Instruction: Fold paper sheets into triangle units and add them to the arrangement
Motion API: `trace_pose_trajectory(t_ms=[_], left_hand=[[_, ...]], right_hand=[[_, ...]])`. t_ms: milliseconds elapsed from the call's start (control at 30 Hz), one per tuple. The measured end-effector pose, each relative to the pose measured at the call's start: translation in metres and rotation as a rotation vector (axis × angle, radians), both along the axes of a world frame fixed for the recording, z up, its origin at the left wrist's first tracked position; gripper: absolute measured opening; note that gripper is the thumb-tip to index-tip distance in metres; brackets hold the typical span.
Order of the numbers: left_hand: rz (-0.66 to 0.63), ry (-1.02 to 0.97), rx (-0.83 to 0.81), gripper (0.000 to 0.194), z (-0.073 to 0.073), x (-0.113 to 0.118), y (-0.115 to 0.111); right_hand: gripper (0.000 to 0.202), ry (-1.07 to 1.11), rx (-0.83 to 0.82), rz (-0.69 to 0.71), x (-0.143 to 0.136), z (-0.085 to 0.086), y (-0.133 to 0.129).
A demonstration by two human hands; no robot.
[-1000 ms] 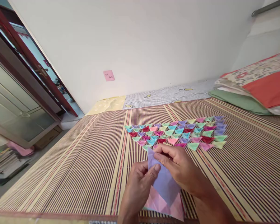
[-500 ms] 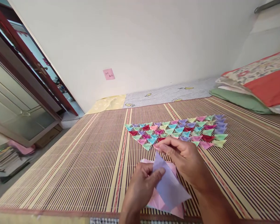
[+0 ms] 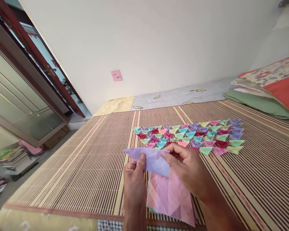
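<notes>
A folded lavender sheet of paper (image 3: 156, 163) is held up between both hands, its narrow point toward the left. My left hand (image 3: 136, 173) pinches its left part, the thumb on top. At the right end my right hand (image 3: 183, 163) grips the upper corner between thumb and fingers. Beneath lies a small stack of creased paper, a pink sheet (image 3: 170, 199) uppermost. Beyond the hands, rows of small folded paper pieces (image 3: 180, 135) in many colours are laid out on the striped mat; the hands and sheet hide part of the nearest row.
The striped bamboo mat (image 3: 74, 173) covers the bed. Folded bedding (image 3: 260, 102) is piled at the right. A pink note (image 3: 117, 75) is on the wall (image 3: 173, 45). At the left are a door (image 3: 16, 96) and a pile of books (image 3: 13, 160) on the floor.
The lavender paper has been turned from slanting downward to lying level, and has risen off the pink stack. My right hand has closed on its right end. The view has shifted slightly.
</notes>
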State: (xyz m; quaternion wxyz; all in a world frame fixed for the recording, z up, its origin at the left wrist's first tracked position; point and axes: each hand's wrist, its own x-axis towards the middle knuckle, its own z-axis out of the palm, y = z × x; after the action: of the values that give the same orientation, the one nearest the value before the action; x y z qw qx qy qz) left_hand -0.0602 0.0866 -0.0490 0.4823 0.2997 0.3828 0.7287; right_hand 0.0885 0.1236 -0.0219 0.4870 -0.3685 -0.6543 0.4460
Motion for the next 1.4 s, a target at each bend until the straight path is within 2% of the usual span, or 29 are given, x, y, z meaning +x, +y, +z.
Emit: trace_pose_trajectory(t_ms=[200,333,533,633,700,800,900,1000,1233,1400], left_hand=[[-0.057,0.063,-0.033,0.019,0.001,-0.001,0.000],[0.009,0.068,-0.079,0.026,0.002,-0.004,-0.001],[0.072,0.068,-0.122,0.031,0.003,-0.013,-0.002],[0.055,0.038,-0.137,0.032,0.006,-0.015,-0.003],[0.002,0.029,-0.164,0.033,0.009,-0.017,-0.004],[-0.083,0.041,-0.203,0.032,0.011,-0.019,-0.006],[-0.108,0.064,-0.178,0.029,0.012,-0.019,-0.008],[-0.108,0.100,-0.121,0.025,0.012,-0.018,-0.008],[-0.138,0.339,-0.070,0.023,0.012,-0.014,-0.010],[-0.121,0.349,-0.048,0.022,0.008,-0.008,-0.010]], right_hand=[[0.020,0.046,0.007,-0.036,0.000,-0.007,0.002],[0.034,0.038,-0.015,0.030,0.003,-0.008,0.005],[0.043,-0.085,0.231,0.015,0.022,-0.003,0.008],[0.047,-0.193,0.354,0.112,0.029,0.001,0.006],[0.048,-0.239,0.370,0.193,0.030,0.004,0.003],[0.041,-0.270,0.345,0.267,0.027,0.006,-0.001],[0.022,-0.258,0.329,0.298,0.021,0.006,-0.002],[0.015,-0.224,0.319,0.269,0.014,0.006,-0.002],[0.021,-0.085,0.252,0.064,-0.002,0.002,-0.004],[0.019,-0.114,0.251,-0.039,-0.009,-0.001,-0.005]])
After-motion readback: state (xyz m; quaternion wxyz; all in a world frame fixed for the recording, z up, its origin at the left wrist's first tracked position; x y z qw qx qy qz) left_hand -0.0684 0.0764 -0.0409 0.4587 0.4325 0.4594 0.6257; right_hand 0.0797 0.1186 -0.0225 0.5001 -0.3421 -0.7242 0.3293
